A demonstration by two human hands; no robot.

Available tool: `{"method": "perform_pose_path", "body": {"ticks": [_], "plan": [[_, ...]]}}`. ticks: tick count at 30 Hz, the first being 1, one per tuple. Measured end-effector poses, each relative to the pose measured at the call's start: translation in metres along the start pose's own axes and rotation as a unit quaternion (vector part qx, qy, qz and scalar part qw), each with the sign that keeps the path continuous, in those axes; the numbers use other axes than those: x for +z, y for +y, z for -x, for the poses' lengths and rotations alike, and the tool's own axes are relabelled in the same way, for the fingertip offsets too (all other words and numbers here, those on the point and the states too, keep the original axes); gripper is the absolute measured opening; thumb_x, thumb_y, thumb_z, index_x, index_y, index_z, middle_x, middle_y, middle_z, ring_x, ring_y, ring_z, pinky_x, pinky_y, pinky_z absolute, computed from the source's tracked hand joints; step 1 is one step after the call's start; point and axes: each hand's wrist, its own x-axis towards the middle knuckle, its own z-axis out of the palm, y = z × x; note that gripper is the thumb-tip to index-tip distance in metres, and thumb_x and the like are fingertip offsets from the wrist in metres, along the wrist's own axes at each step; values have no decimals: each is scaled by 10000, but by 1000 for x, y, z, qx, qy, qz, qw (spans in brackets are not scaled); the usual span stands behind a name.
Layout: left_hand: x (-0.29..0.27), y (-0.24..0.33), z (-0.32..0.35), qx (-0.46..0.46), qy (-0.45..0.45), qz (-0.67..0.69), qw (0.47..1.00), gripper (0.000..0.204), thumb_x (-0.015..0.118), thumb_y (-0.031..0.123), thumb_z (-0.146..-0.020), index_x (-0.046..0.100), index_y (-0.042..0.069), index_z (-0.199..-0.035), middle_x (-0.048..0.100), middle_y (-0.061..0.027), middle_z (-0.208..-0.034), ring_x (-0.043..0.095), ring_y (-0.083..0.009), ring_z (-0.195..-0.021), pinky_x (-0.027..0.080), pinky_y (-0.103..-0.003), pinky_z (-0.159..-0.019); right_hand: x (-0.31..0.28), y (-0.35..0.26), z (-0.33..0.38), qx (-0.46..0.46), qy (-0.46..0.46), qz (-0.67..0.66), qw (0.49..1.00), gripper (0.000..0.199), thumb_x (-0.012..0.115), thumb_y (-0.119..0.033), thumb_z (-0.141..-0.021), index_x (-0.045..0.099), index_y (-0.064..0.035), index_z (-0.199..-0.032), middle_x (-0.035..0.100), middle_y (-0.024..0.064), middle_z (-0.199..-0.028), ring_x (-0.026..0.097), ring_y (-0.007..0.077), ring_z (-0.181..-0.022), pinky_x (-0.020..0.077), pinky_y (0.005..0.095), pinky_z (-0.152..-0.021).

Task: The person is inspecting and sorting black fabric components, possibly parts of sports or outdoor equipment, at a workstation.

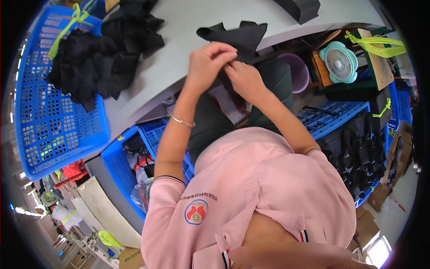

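Observation:
A cut piece of black fabric (245,39) lies at the near edge of the grey table, its lower end reaching past the edge towards my lap. My left hand (208,65) is closed, thumb and forefinger pinched at the fabric's lower left side. Just below and to the right, my right hand (246,80) is also closed, its fingertips gathered at the fabric's lower edge. The fingertips of both hands nearly meet, and the exact bit between them is hidden.
A blue plastic basket (62,152) heaped with black fabric pieces (96,58) stands at the left. Another black strip (299,10) lies farther back on the table (179,27). To the right are a small turquoise fan (340,62), a purple bin (293,74) and a blue crate (333,117).

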Motion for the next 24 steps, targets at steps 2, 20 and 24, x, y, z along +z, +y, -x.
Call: {"method": "perform_pose_path", "body": {"ticks": [2,20,24], "plan": [[-3,-2,0,2,16,93,996,108,759,67,-854,759,3,-940,734,-18,-867,639,-67,-770,515,-221,-708,-1,5,-4,-53,-20,-17,998,268,587,-94,-854,601,-44,-1117,605,96,-886,650,259,-710,540,378,-613],[39,8,62,40,-82,161,983,41,729,35,-885,748,18,-917,727,-8,-827,638,-56,-735,525,-215,-682,14,20,-18,325,-68,-480,812,325,573,-192,-1004,594,-23,-1281,627,96,-1268,611,204,-1130,508,330,-939],[68,14,97,-92,-156,198,963,79,765,104,-883,755,41,-928,705,32,-830,574,-18,-708,469,-193,-604,29,14,-60,427,77,-714,550,426,530,-240,-1019,491,-55,-1401,543,89,-1418,557,269,-1256,491,393,-983]]}}
